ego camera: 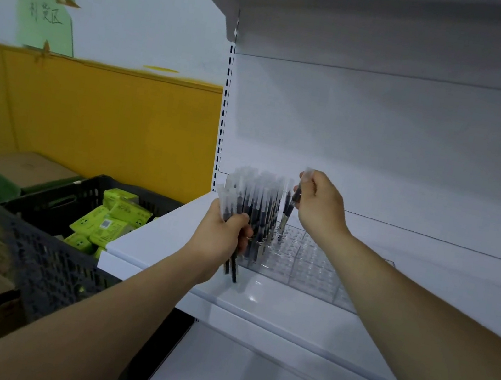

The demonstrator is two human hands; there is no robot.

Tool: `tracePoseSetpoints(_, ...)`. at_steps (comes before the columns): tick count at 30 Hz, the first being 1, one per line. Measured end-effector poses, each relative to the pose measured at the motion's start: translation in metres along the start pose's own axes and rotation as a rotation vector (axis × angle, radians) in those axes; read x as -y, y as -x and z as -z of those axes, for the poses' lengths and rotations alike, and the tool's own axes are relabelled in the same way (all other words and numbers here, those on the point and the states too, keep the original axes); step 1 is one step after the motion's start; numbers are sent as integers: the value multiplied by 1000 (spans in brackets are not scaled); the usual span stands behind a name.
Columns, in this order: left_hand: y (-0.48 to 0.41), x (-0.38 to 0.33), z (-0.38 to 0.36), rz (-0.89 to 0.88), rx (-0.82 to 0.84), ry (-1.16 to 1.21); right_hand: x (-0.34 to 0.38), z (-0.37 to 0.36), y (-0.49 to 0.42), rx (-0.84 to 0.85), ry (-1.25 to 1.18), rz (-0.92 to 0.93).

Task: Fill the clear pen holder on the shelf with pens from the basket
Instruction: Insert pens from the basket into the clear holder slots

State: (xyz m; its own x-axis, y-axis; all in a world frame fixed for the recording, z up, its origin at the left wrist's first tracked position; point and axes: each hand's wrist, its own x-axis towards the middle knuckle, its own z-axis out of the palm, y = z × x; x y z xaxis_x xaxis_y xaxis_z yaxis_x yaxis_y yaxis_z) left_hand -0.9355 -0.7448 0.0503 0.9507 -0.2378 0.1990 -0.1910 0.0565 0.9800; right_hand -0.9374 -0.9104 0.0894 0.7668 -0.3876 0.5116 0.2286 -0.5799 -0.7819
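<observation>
Standing pens (pixel 261 205) fill the left end of the holder (pixel 311 271); most slots lie bare; left hand (pixel 221 238) grips a bundle (pixel 229 204), right hand (pixel 321 211) pinches one pen (pixel 289 211) at a slot.

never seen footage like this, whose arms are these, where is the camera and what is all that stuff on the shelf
There is no machine here. One camera worn on a person's head looks forward and down, so the two bare arms are that person's own. The left hand grips a bundle of pens. The right hand pinches a single pen, tip down over the clear pen holder, a slotted tray on the white shelf. The holder's left end already carries a dense cluster of upright pens. At lower left stands a dark basket with green packs inside.
</observation>
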Motion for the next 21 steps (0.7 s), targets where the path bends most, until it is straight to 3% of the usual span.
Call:
tracePoseSetpoints(3, 1, 0, 3, 3, -2, 26, -9, -5, 0, 44, 135, 9)
tracePoseSetpoints(8, 2, -1, 6, 26, 5, 55, -10, -9, 2, -2, 146, -5)
tracePoseSetpoints(14, 3, -2, 3, 8, -7, 31, -12, -10, 0, 148, 315, -52)
tracePoseSetpoints(18, 7, -9, 2, -22, 7, -15, 0, -3, 12, -58, 188, 64)
tracePoseSetpoints(21, 7, -13, 0, -50, 51, -24, 23, 4, 26, 16, 43, 138)
